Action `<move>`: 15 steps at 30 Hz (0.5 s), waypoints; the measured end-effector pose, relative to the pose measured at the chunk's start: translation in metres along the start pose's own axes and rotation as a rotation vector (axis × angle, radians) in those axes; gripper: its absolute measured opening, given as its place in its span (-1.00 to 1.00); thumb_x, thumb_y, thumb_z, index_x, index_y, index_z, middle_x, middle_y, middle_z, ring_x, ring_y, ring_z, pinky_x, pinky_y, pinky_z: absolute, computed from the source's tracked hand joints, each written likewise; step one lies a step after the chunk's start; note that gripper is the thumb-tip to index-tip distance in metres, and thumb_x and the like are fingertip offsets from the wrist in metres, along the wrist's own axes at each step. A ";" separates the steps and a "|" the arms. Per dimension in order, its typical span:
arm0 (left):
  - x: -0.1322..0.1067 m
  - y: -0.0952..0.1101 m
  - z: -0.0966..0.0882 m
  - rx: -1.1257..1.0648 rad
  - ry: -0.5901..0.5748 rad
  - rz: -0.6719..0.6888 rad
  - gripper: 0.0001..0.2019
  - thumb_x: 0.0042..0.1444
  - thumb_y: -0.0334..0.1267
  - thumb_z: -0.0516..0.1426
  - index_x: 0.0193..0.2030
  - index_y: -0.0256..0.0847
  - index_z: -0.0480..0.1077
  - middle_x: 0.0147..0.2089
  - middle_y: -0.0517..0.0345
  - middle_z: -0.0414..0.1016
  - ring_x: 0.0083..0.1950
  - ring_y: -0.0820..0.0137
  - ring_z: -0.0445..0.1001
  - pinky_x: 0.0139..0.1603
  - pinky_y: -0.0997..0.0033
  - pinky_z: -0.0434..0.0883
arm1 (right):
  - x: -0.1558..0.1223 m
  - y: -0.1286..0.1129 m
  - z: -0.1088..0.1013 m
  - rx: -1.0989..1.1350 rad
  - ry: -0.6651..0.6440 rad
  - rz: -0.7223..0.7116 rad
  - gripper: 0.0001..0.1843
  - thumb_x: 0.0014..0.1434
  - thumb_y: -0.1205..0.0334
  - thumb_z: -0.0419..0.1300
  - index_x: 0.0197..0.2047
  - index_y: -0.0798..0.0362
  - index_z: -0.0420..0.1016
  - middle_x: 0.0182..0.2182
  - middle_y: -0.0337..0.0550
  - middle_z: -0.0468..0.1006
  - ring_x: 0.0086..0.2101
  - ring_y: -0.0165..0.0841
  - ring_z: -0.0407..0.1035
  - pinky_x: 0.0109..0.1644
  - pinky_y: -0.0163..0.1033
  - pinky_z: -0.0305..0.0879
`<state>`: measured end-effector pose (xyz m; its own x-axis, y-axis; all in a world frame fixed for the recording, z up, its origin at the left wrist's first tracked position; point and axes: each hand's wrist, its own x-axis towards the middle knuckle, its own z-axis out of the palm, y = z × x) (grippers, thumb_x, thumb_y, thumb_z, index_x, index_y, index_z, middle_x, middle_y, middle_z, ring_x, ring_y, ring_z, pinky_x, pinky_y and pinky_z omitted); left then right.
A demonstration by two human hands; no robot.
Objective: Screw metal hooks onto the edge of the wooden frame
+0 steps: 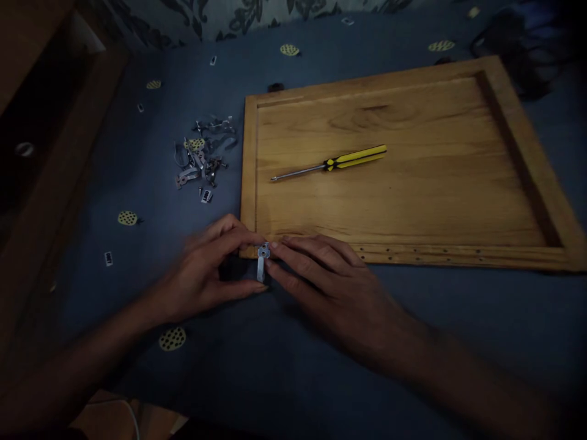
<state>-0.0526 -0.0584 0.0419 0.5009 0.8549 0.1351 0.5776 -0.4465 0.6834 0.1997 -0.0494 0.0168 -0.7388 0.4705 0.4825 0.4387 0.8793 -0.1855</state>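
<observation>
A small metal clip [261,269] with a screw-holed plate and a bent tongue sits at the near left corner of a framed wooden panel [403,208]. My left hand [208,266] pinches it, with fingers at the plate and thumb at the lower end of the tongue. From the other side, the fingertips of my right hand [325,275] press against the clip, the other fingers lying over the panel's near edge. On the panel lies a screwdriver [355,157] with a yellow and black handle, its tip pointing left.
Left of the panel is a loose pile of metal clips and screws [202,156]. Small dark holes run along the panel's near rail. Underneath spreads a dark blue cloth [137,165] with printed yellow shapes. A wooden furniture piece [77,140] stands at the left; dark cables [518,55] lie far right.
</observation>
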 end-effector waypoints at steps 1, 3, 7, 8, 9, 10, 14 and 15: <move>0.000 0.000 0.000 0.001 0.001 0.001 -0.59 0.26 -0.13 0.35 0.18 -0.14 0.41 -0.09 0.18 0.40 -0.12 0.43 0.39 -0.17 0.48 0.42 | 0.000 0.000 0.001 0.000 0.003 0.001 -0.60 0.53 0.38 -0.06 0.15 0.11 0.60 0.13 -0.09 0.68 0.16 -0.18 0.50 0.28 -0.04 0.43; 0.000 0.000 0.000 0.004 0.004 0.004 -0.57 0.25 -0.13 0.35 0.19 -0.15 0.41 -0.09 0.17 0.40 -0.11 0.43 0.39 -0.14 0.47 0.42 | 0.001 0.000 0.001 0.006 0.010 0.005 -0.62 0.53 0.39 -0.03 0.13 0.11 0.61 0.11 -0.09 0.69 0.15 -0.19 0.50 0.27 -0.06 0.43; 0.001 0.002 -0.001 0.015 -0.007 -0.008 -0.57 0.24 -0.16 0.36 0.18 -0.15 0.42 -0.10 0.18 0.40 -0.11 0.43 0.40 -0.14 0.47 0.42 | 0.002 0.000 0.000 0.016 0.013 -0.003 -0.64 0.53 0.37 -0.01 0.11 0.15 0.61 0.09 -0.07 0.70 0.12 -0.17 0.52 0.23 -0.07 0.45; 0.001 0.002 -0.001 0.015 -0.007 -0.012 -0.58 0.23 -0.16 0.37 0.17 -0.15 0.42 -0.10 0.18 0.40 -0.12 0.43 0.39 -0.15 0.48 0.42 | 0.002 0.000 0.000 0.015 0.011 -0.004 -0.64 0.53 0.37 -0.01 0.12 0.16 0.61 0.09 -0.06 0.69 0.12 -0.17 0.51 0.23 -0.07 0.44; 0.002 0.003 -0.002 0.015 -0.007 -0.017 -0.58 0.22 -0.16 0.37 0.16 -0.15 0.43 -0.11 0.19 0.39 -0.14 0.44 0.39 -0.18 0.49 0.41 | 0.002 0.000 0.000 0.016 0.007 -0.005 -0.63 0.53 0.38 -0.02 0.13 0.16 0.60 0.10 -0.06 0.69 0.13 -0.16 0.50 0.24 -0.07 0.42; 0.002 0.003 -0.002 0.014 -0.007 -0.023 -0.59 0.22 -0.16 0.38 0.15 -0.14 0.43 -0.12 0.20 0.39 -0.16 0.44 0.38 -0.20 0.50 0.40 | 0.001 0.001 0.000 0.017 0.005 -0.005 -0.62 0.53 0.37 -0.03 0.15 0.16 0.59 0.11 -0.06 0.68 0.14 -0.16 0.49 0.25 -0.06 0.41; 0.002 0.003 -0.002 0.005 -0.015 -0.049 -0.61 0.22 -0.16 0.37 0.14 -0.10 0.44 -0.14 0.21 0.39 -0.20 0.45 0.36 -0.26 0.51 0.37 | -0.001 0.001 0.003 0.017 -0.015 -0.011 -0.61 0.55 0.34 -0.05 0.19 0.15 0.56 0.13 -0.06 0.67 0.18 -0.16 0.45 0.28 -0.04 0.39; 0.002 0.003 -0.002 0.003 -0.016 -0.054 -0.61 0.22 -0.16 0.37 0.14 -0.09 0.45 -0.14 0.21 0.39 -0.20 0.45 0.36 -0.26 0.50 0.37 | -0.002 0.001 0.003 0.017 -0.014 -0.015 -0.61 0.54 0.34 -0.05 0.19 0.15 0.56 0.12 -0.05 0.66 0.18 -0.17 0.44 0.28 -0.04 0.40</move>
<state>-0.0510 -0.0577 0.0459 0.4791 0.8734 0.0868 0.6063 -0.4008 0.6869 0.1999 -0.0487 0.0131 -0.7521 0.4585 0.4734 0.4190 0.8871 -0.1935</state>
